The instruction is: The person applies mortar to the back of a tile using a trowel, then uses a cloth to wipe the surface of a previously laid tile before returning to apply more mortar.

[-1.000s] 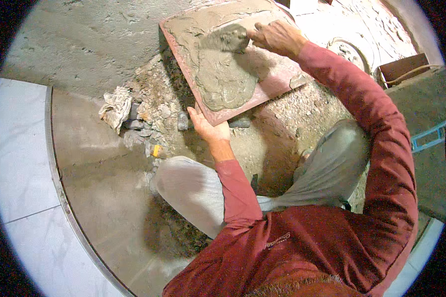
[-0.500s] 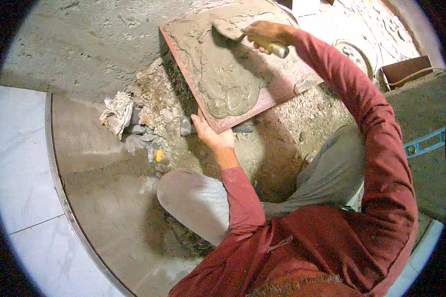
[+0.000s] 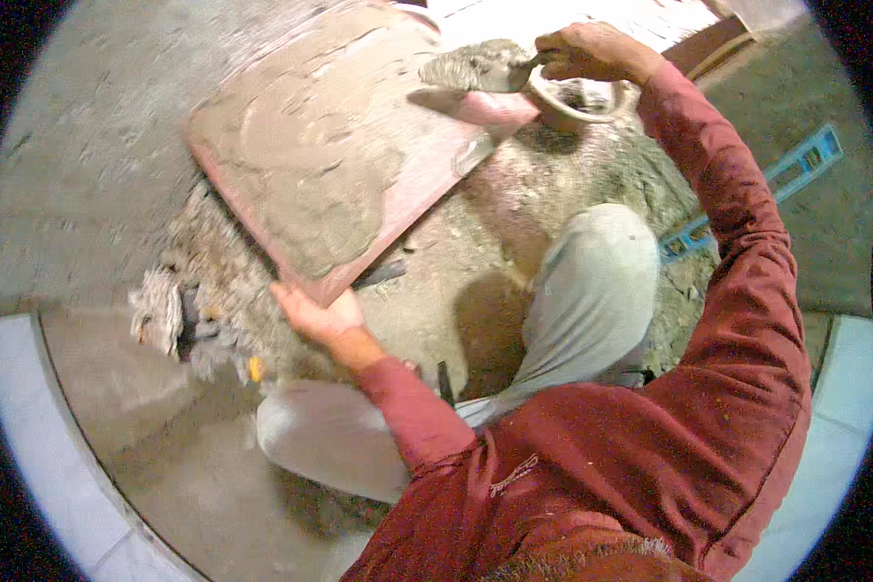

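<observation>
My left hand (image 3: 322, 318) grips the near corner of a large reddish tile (image 3: 419, 202), its fingers partly hidden under the edge. The tile lies back-side up and tilted, and a thick layer of wet grey mortar (image 3: 310, 145) covers most of it. A strip along its right side shows bare. My right hand (image 3: 597, 53) is closed around a trowel (image 3: 485, 70), whose blade carries a heap of mortar. The trowel hangs above the tile's right edge, close to a white bucket (image 3: 592, 112) with mortar smeared inside; the trowel's handle is mostly hidden in my fingers.
A blue spirit level (image 3: 795, 167) leans at the right. Rubble and a crumpled rag (image 3: 160, 312) lie on the left, with a small yellow piece (image 3: 255, 369) nearby. A rough cement wall (image 3: 97, 165) rises behind. Pale tiles (image 3: 29, 417) border the left floor.
My right hand has lifted the trowel off the mortar and moved right toward the bucket; the blade now bears a load. My left hand still holds the tile corner. The whole view has shifted.
</observation>
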Available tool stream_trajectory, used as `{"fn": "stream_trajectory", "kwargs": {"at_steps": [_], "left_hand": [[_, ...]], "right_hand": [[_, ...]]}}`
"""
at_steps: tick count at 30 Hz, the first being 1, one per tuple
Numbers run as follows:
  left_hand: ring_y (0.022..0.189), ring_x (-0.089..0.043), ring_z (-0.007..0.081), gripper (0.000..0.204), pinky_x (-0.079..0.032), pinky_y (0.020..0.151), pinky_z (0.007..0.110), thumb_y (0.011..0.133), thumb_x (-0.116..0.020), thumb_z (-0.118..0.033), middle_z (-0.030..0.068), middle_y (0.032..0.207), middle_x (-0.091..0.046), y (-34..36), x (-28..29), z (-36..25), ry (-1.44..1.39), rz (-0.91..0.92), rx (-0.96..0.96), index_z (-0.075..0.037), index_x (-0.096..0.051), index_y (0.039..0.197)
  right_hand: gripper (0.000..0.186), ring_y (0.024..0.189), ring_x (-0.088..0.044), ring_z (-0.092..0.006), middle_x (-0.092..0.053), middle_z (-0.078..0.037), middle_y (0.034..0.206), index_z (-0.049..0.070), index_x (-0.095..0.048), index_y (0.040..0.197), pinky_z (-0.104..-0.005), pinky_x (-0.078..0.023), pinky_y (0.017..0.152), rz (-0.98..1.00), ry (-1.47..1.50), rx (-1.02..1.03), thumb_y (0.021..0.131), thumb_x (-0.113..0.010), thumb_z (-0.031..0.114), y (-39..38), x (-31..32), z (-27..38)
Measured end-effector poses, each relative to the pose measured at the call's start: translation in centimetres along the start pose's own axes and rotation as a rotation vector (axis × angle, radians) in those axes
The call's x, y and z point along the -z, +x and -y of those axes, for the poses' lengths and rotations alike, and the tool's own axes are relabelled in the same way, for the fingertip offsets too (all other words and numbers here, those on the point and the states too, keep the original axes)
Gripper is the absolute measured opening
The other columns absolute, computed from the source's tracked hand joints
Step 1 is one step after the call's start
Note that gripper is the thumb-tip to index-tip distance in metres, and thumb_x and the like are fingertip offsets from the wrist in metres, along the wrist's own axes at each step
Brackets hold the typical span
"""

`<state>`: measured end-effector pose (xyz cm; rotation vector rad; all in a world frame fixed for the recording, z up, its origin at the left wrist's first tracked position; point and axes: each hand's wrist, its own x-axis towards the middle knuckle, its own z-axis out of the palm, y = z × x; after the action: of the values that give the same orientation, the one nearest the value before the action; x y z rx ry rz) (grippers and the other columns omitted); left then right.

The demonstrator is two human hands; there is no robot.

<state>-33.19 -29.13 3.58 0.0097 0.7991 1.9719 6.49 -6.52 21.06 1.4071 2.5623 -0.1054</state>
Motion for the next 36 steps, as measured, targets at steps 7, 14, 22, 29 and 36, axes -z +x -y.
{"fn": "stream_trajectory", "kwargs": {"at_steps": [7, 14, 22, 29, 36], "left_hand": [[0.140, -0.036, 0.0346, 0.073, -0.025, 0.117, 0.051, 0.099, -0.045, -0.050, 0.0182, 0.153, -0.039, 0.4, 0.6, 0.3, -0.004, -0.099, -0.027, 0.004, -0.036, 0.148], [0.136, -0.041, 0.0373, 0.066, -0.030, 0.114, 0.054, 0.101, -0.041, -0.046, 0.0203, 0.147, -0.044, 0.6, 0.5, 0.4, 0.014, -0.125, -0.041, 0.004, -0.039, 0.145], [0.136, -0.041, 0.0368, 0.060, -0.030, 0.114, 0.056, 0.102, -0.040, -0.041, 0.0179, 0.150, -0.042, 0.7, 0.5, 0.9, 0.190, -0.094, -0.139, -0.002, -0.037, 0.148], [0.139, -0.038, 0.0350, 0.062, -0.027, 0.117, 0.050, 0.104, -0.038, -0.041, 0.0184, 0.152, -0.041, 1.2, 1.1, 0.8, 0.043, -0.161, -0.112, 0.003, -0.038, 0.146], [0.135, -0.042, 0.0375, 0.062, -0.031, 0.114, 0.054, 0.100, -0.041, -0.040, 0.0197, 0.148, -0.045, 1.5, 2.1, 0.3, 0.016, -0.120, -0.072, 0.002, -0.041, 0.145]], "right_hand": [[0.024, 0.078, -0.068, -0.0304, -0.066, -0.010, 0.082, 0.013, -0.063, 0.101, -0.0478, -0.050, 0.067, -0.006, -0.541, -0.107, 0.081, -0.070, 0.026, -9.2, 0.5, -10.4], [0.010, 0.063, -0.063, -0.0136, -0.062, 0.002, 0.065, 0.012, -0.067, 0.086, -0.0325, -0.046, 0.055, -0.249, -1.264, 0.108, 0.086, -0.061, 0.020, -7.8, -14.1, -14.8], [0.006, 0.078, -0.070, -0.0184, -0.070, 0.001, 0.082, 0.019, -0.072, 0.086, -0.0353, -0.054, 0.069, -0.177, -0.744, 0.160, 0.083, -0.067, 0.021, -5.3, -15.4, -16.1], [0.015, 0.078, -0.066, -0.0200, -0.068, -0.003, 0.094, 0.022, -0.071, 0.097, -0.0367, -0.054, 0.071, -0.214, -0.633, 0.075, 0.085, -0.063, 0.018, -7.2, -7.6, -16.8], [0.040, 0.098, -0.056, -0.0156, -0.057, -0.002, 0.128, 0.023, -0.053, 0.132, -0.0318, -0.042, 0.086, 0.082, -1.197, -0.107, 0.092, -0.058, 0.020, -6.3, -10.5, -15.9]]}}
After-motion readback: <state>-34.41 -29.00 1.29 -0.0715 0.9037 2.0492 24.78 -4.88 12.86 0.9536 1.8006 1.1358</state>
